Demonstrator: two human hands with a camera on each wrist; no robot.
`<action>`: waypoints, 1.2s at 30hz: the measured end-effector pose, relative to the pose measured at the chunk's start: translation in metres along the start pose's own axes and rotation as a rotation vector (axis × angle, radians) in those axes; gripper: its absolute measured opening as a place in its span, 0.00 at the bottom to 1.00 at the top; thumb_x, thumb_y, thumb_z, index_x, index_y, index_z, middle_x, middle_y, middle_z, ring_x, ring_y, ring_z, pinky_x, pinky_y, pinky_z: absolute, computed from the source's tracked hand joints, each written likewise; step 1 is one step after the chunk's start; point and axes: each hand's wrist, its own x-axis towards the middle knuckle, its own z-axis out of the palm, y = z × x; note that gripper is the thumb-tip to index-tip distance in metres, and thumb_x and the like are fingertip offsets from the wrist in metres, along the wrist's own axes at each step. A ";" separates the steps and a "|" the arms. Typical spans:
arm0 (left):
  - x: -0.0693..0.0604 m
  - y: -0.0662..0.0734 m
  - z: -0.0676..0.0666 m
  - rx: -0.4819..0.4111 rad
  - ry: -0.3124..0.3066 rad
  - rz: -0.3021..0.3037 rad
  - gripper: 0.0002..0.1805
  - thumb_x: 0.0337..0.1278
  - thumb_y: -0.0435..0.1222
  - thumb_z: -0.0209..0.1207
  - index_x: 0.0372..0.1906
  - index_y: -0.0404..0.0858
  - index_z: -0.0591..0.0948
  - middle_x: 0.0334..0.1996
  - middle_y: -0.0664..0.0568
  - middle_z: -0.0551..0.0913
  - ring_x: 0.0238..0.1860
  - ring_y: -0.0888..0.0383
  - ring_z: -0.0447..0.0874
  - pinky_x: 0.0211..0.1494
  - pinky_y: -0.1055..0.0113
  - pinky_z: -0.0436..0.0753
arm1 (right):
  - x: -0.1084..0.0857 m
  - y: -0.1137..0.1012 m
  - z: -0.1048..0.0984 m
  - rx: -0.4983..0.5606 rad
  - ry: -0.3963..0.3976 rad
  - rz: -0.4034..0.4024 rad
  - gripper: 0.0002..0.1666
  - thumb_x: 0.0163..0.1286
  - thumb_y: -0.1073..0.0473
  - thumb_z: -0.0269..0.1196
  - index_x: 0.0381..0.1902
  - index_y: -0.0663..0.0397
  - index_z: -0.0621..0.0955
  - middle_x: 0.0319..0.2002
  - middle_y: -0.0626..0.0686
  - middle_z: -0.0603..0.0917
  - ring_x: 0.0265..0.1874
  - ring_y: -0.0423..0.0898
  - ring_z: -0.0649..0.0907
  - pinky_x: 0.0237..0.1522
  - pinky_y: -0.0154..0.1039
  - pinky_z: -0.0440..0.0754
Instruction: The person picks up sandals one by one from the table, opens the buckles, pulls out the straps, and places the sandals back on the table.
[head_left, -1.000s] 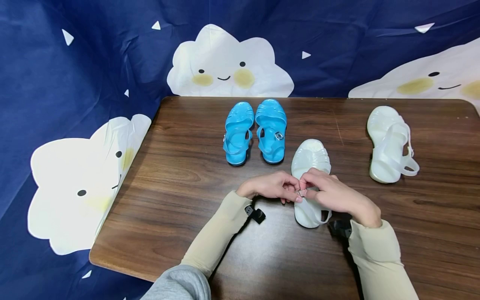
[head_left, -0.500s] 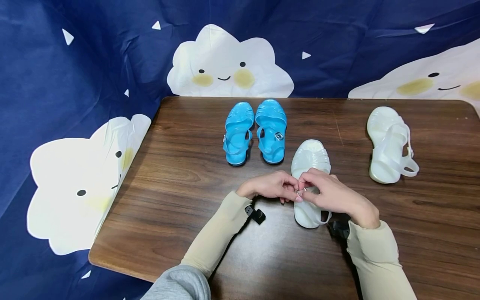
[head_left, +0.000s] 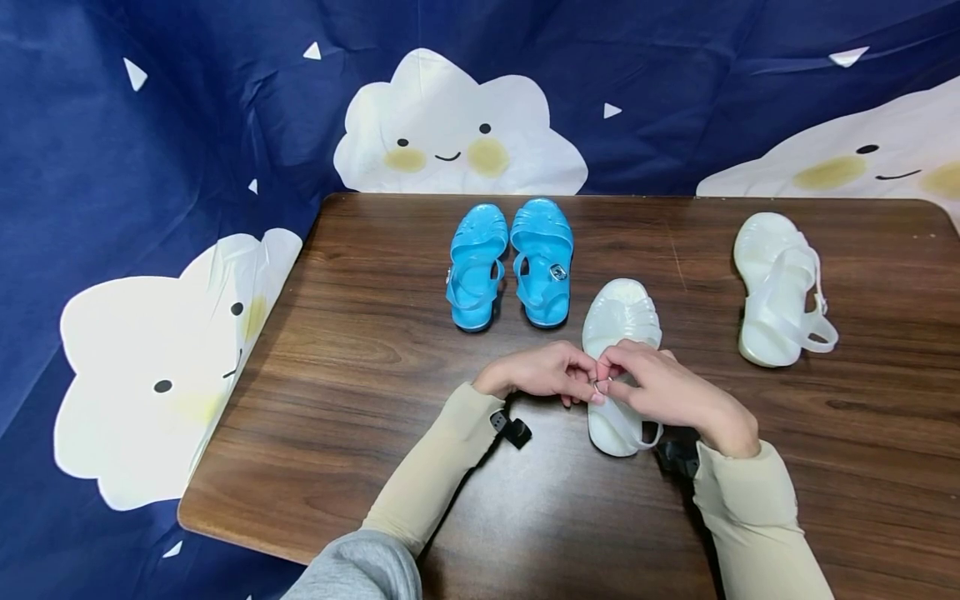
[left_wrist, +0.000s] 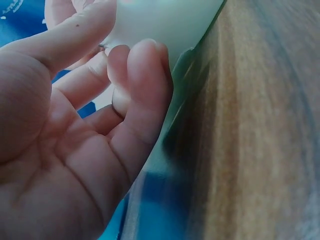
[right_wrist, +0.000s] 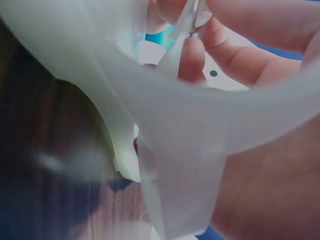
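Note:
A white jelly sandal lies on the table, toe pointing away. At its left side, my left hand pinches the small metal buckle between thumb and fingertips. My right hand reaches over the sandal's middle and pinches the ankle strap at that same buckle, the fingertips of both hands almost meeting. In the right wrist view, the pale heel strap looms large in front of the fingers. The left wrist view has the sandal's pale side beyond the curled fingers. Fingertips partly hide the buckle.
A second white sandal stands farther right on the brown table. Two blue sandals sit side by side behind the hands. A blue cloth with cloud faces hangs behind the table.
Both hands stay at the buckle with only slight finger movements. The sandals have not moved.

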 end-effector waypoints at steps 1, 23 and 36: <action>0.000 0.000 0.000 -0.002 -0.001 -0.001 0.05 0.60 0.35 0.63 0.34 0.35 0.81 0.19 0.51 0.77 0.22 0.62 0.75 0.30 0.69 0.80 | 0.000 0.000 0.000 -0.001 -0.003 0.001 0.08 0.65 0.61 0.61 0.30 0.40 0.76 0.34 0.44 0.76 0.40 0.44 0.74 0.41 0.44 0.63; 0.001 -0.001 0.001 -0.011 -0.005 -0.007 0.06 0.62 0.35 0.61 0.38 0.35 0.81 0.21 0.52 0.78 0.25 0.63 0.76 0.31 0.69 0.81 | -0.003 0.009 -0.005 0.094 -0.070 -0.020 0.07 0.69 0.60 0.58 0.32 0.40 0.75 0.33 0.42 0.73 0.40 0.45 0.70 0.44 0.44 0.60; -0.001 0.002 0.000 -0.010 -0.006 -0.027 0.10 0.68 0.41 0.55 0.36 0.39 0.80 0.25 0.49 0.78 0.25 0.61 0.77 0.32 0.69 0.82 | -0.003 0.009 -0.006 0.118 -0.076 0.007 0.09 0.69 0.62 0.56 0.31 0.40 0.74 0.33 0.44 0.74 0.40 0.46 0.70 0.46 0.45 0.59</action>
